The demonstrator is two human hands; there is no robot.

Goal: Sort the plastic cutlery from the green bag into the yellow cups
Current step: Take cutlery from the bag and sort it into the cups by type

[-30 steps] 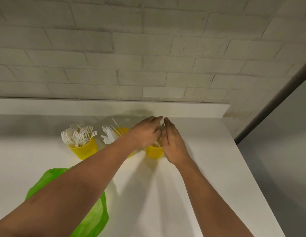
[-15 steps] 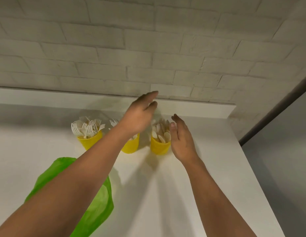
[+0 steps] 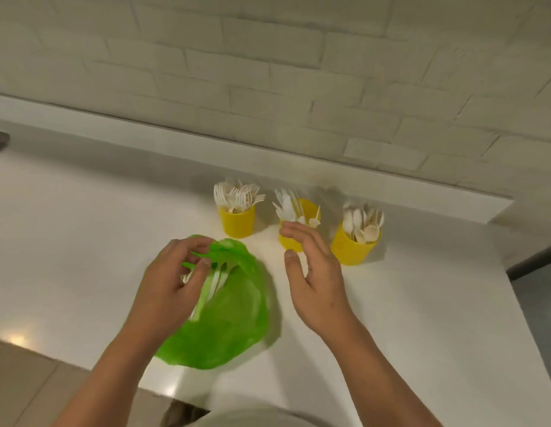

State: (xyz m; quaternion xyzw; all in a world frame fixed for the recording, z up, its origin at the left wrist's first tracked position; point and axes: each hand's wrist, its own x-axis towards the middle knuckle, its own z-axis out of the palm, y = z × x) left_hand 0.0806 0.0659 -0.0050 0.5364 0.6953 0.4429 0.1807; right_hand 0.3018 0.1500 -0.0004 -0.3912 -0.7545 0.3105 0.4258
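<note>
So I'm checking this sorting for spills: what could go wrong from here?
The right hand hovers open right in front of the middle yellow cup, whose knives lean outward; a careless reach might tip it. The left hand is pinching the green bag mouth, so pulling could drag out several pieces mixed together.
</note>
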